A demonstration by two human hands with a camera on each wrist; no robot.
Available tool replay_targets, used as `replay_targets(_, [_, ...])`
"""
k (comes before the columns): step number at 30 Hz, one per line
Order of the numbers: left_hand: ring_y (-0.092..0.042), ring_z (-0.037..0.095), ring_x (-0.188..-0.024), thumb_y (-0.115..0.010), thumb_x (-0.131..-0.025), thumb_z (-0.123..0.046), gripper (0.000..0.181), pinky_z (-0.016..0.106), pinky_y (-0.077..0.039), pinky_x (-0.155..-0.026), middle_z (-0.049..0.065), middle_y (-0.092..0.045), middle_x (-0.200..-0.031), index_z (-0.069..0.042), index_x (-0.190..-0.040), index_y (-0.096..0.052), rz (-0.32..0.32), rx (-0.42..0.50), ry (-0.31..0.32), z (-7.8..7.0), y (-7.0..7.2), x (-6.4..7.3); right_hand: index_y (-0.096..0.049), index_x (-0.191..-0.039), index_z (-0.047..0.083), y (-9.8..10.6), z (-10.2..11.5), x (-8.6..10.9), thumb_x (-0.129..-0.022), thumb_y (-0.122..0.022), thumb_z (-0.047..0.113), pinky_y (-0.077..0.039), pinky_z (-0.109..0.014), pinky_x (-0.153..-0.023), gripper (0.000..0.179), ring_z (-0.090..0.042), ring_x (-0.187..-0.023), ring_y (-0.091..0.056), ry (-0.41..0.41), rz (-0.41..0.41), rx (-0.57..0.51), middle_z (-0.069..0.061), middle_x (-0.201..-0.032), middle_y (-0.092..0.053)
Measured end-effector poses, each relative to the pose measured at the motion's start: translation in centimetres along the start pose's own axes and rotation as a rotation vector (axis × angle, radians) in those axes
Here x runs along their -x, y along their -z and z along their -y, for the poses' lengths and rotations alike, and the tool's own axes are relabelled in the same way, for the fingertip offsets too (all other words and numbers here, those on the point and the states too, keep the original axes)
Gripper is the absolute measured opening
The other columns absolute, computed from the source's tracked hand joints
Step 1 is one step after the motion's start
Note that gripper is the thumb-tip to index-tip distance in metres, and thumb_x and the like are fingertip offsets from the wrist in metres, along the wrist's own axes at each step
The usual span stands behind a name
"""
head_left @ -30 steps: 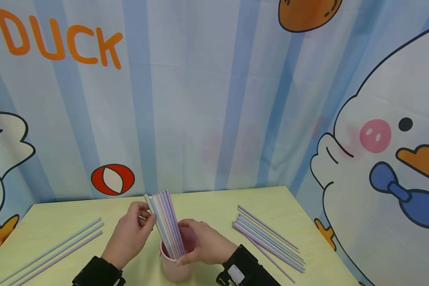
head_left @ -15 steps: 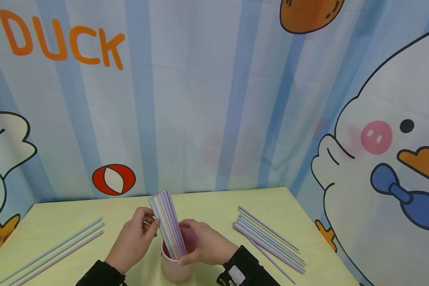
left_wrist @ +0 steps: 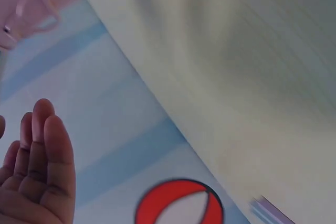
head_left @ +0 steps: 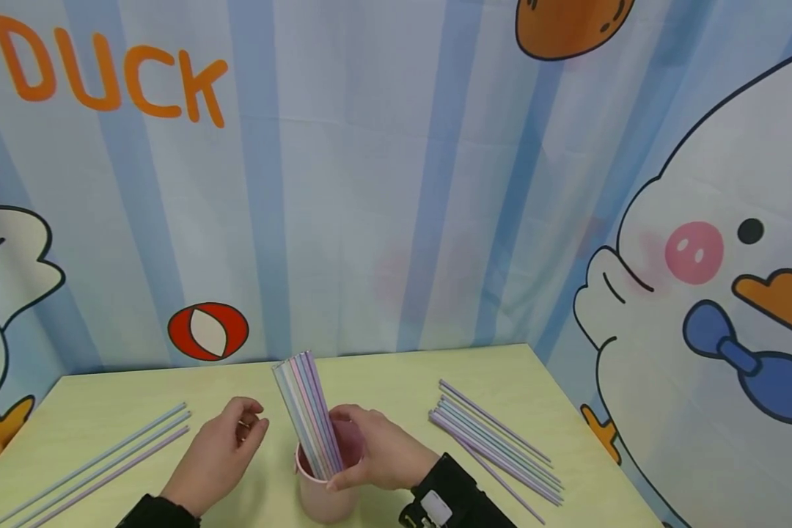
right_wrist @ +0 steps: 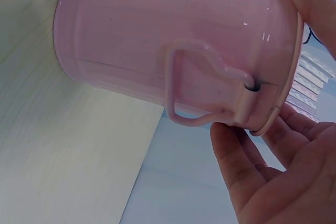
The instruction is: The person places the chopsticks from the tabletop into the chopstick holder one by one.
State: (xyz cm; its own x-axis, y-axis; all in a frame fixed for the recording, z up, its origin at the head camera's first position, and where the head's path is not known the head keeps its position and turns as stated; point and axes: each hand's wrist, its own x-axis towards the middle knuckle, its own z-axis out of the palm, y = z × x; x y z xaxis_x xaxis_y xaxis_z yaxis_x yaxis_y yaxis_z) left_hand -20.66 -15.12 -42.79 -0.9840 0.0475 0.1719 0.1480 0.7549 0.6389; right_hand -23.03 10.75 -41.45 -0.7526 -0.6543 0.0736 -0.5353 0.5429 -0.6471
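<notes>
A pink metal bucket [head_left: 330,502] with small side handles stands at the table's front middle. In it leans a bundle of thin pastel straws [head_left: 309,414], tilted to the left. My right hand [head_left: 386,451] grips the bucket's rim, thumb on the near side and fingers on the far side. The right wrist view shows fingers beside the loop handle [right_wrist: 170,85]. My left hand [head_left: 218,455] hovers left of the bucket, apart from the straws, its fingers loosely bent around nothing. In the left wrist view these fingers [left_wrist: 59,156] show with nothing in them.
Three loose straws [head_left: 105,462] lie slantwise on the table's left side. Several more straws [head_left: 498,444] lie in a loose pile on the right. Behind the pale yellow table [head_left: 383,374] hangs a striped duck curtain [head_left: 356,183].
My left hand has let go of the straws in the bucket and moved away to the left. The right hand has kept its grip on the bucket.
</notes>
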Motion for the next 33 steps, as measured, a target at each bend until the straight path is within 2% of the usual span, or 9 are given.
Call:
replay_targets(3, [-0.058, 0.017, -0.078, -0.059, -0.097, -0.018, 0.023, 0.041, -0.056, -0.072, 0.005, -0.064, -0.09, -0.001, -0.113, -0.058, 0.011, -0.101, 0.007, 2.2, 0.7, -0.2, -0.045, -0.14, 0.009, 0.0, -0.1, 0.0, -0.07, -0.085, 0.041, -0.045, -0.038, -0.105, 0.087, -0.011, -0.119, -0.053, -0.003, 0.003, 0.014, -0.001, -0.134, -0.056])
replay_targets(7, [-0.061, 0.023, -0.083, -0.062, -0.095, -0.013, 0.023, 0.047, -0.055, -0.075, 0.007, -0.065, -0.093, 0.002, -0.112, -0.062, 0.057, -0.215, 0.016, 5.3, 1.8, -0.4, -0.045, -0.141, 0.009, 0.1, -0.1, 0.0, -0.07, -0.085, 0.042, -0.046, -0.038, -0.104, 0.088, -0.012, -0.119, -0.053, -0.012, 0.011, 0.011, -0.001, -0.135, -0.056])
replay_targets(10, [-0.062, 0.031, -0.088, -0.063, -0.093, -0.009, 0.023, 0.049, -0.054, -0.077, 0.013, -0.065, -0.097, 0.006, -0.111, -0.064, 0.082, -0.289, -0.005, 7.5, 2.6, -0.5, -0.045, -0.141, 0.01, 0.1, -0.1, 0.0, -0.07, -0.085, 0.043, -0.046, -0.038, -0.104, 0.087, -0.011, -0.118, -0.053, -0.015, 0.017, -0.001, 0.0, -0.134, -0.056])
replay_targets(14, [-0.061, 0.041, -0.092, -0.068, -0.088, -0.006, 0.026, 0.054, -0.053, -0.079, 0.02, -0.064, -0.099, 0.007, -0.11, -0.067, 0.044, -0.403, -0.055, 10.3, 3.3, -0.2, -0.045, -0.141, 0.011, 0.1, 0.0, 0.0, -0.07, -0.085, 0.042, -0.046, -0.038, -0.104, 0.087, -0.011, -0.118, -0.053, -0.028, 0.022, -0.018, 0.001, -0.134, -0.056])
replay_targets(17, [-0.061, 0.042, -0.089, -0.071, -0.085, -0.006, 0.028, 0.056, -0.053, -0.077, 0.02, -0.063, -0.096, 0.006, -0.11, -0.07, 0.006, -0.47, -0.048, 11.9, 3.6, 0.1, -0.045, -0.141, 0.011, 0.1, 0.0, 0.0, -0.069, -0.085, 0.042, -0.047, -0.038, -0.103, 0.088, -0.012, -0.118, -0.053, -0.039, 0.025, -0.026, 0.001, -0.134, -0.056])
replay_targets(22, [-0.059, 0.041, -0.084, -0.071, -0.086, -0.008, 0.026, 0.055, -0.053, -0.07, 0.021, -0.061, -0.094, 0.006, -0.108, -0.071, 0.026, -0.555, -0.012, 13.7, 3.8, 0.3, -0.045, -0.141, 0.012, 0.1, 0.1, 0.0, -0.069, -0.085, 0.042, -0.046, -0.04, -0.104, 0.088, -0.012, -0.118, -0.053, -0.056, 0.028, -0.03, 0.002, -0.135, -0.055])
replay_targets(25, [-0.059, 0.041, -0.083, -0.07, -0.087, -0.009, 0.025, 0.055, -0.054, -0.068, 0.022, -0.061, -0.094, 0.005, -0.107, -0.071, 0.041, -0.597, -0.013, 14.3, 3.8, 0.4, -0.044, -0.142, 0.013, 0.1, 0.0, 0.0, -0.07, -0.085, 0.042, -0.045, -0.041, -0.106, 0.087, -0.012, -0.12, -0.052, -0.057, 0.03, -0.031, 0.002, -0.136, -0.054])
replay_targets(33, [-0.06, 0.038, -0.078, -0.07, -0.086, -0.006, 0.02, 0.056, -0.055, -0.065, 0.017, -0.059, -0.088, 0.005, -0.103, -0.071, 0.029, -0.598, -0.012, 14.9, 4.0, 0.6, -0.044, -0.141, 0.015, 0.1, -0.3, -0.2, -0.07, -0.086, 0.038, -0.043, -0.041, -0.107, 0.085, -0.01, -0.121, -0.052, -0.009, 0.03, -0.048, 0.005, -0.135, -0.055])
